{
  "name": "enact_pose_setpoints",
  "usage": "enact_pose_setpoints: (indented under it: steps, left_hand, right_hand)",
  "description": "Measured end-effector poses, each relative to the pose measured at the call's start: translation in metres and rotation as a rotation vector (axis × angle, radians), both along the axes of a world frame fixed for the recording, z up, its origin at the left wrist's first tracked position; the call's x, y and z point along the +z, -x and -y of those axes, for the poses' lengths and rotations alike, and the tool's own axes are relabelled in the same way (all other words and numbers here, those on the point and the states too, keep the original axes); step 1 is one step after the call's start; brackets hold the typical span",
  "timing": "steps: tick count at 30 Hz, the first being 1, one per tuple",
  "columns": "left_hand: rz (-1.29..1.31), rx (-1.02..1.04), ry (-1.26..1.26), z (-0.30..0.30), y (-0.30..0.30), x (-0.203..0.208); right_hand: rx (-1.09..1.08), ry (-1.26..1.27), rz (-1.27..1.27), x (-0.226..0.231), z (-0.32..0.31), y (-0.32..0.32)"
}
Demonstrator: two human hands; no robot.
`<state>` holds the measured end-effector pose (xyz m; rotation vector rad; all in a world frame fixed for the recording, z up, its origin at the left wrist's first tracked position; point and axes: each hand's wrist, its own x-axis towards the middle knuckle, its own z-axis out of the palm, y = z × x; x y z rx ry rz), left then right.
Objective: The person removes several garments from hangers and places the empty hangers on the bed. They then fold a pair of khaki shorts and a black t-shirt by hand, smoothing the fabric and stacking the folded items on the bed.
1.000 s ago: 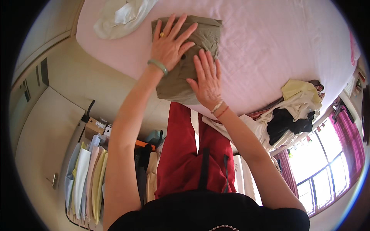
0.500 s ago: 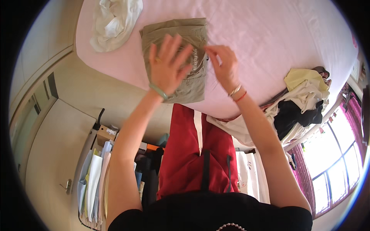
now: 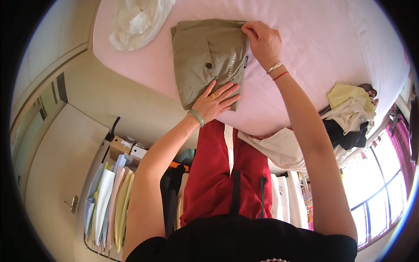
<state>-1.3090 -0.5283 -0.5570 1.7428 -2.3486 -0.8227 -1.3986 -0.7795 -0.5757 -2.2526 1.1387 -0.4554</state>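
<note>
A folded olive-khaki garment (image 3: 192, 52) lies on the pink bedsheet, with a flap pocket, a dark button and light lettering on its upper face. My left hand (image 3: 214, 101) rests flat on its near end, fingers spread; a ring and a pale green bangle are on that hand and wrist. At the far right corner my right hand (image 3: 264, 41) pinches the garment's edge between thumb and fingers. What lies under the fold is hidden.
The pink bed (image 3: 301, 56) extends away and right. A crumpled white cloth (image 3: 142, 26) sits far left, and a heap of clothes (image 3: 349, 113) lies at right. Hanging clothes (image 3: 104, 196), a cardboard box (image 3: 120, 147) and a door (image 3: 61, 166) are lower left; a window (image 3: 379, 192) is lower right.
My left hand has come down from above the garment onto its near end. My right hand has shifted up to the far right corner. The button and pocket now show.
</note>
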Motion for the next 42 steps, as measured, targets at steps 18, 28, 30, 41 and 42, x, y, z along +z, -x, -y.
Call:
enact_pose_setpoints:
  steps: [18, 28, 30, 41, 42]
  left_hand:
    - [-0.508, 1.551, -0.097, -0.022, -0.033, 0.015]
    - [-0.618, 1.475, 0.099, -0.002, -0.044, 0.007]
    - [-0.557, 1.432, 0.162, -0.001, -0.045, 0.007]
    - [-0.425, 1.321, 0.308, 0.004, -0.044, 0.019]
    - [-0.424, 1.322, 0.311, 0.004, -0.044, 0.019]
  right_hand:
    - [0.35, -0.004, -0.403, 0.038, -0.035, -0.139]
    - [0.427, -0.198, -0.436, 0.064, -0.021, -0.133]
    - [0.379, -0.356, -0.47, 0.075, -0.015, -0.137]
    - [0.609, -0.554, -0.276, 0.058, 0.026, -0.123]
    - [0.624, -0.544, -0.288, 0.061, 0.026, -0.124]
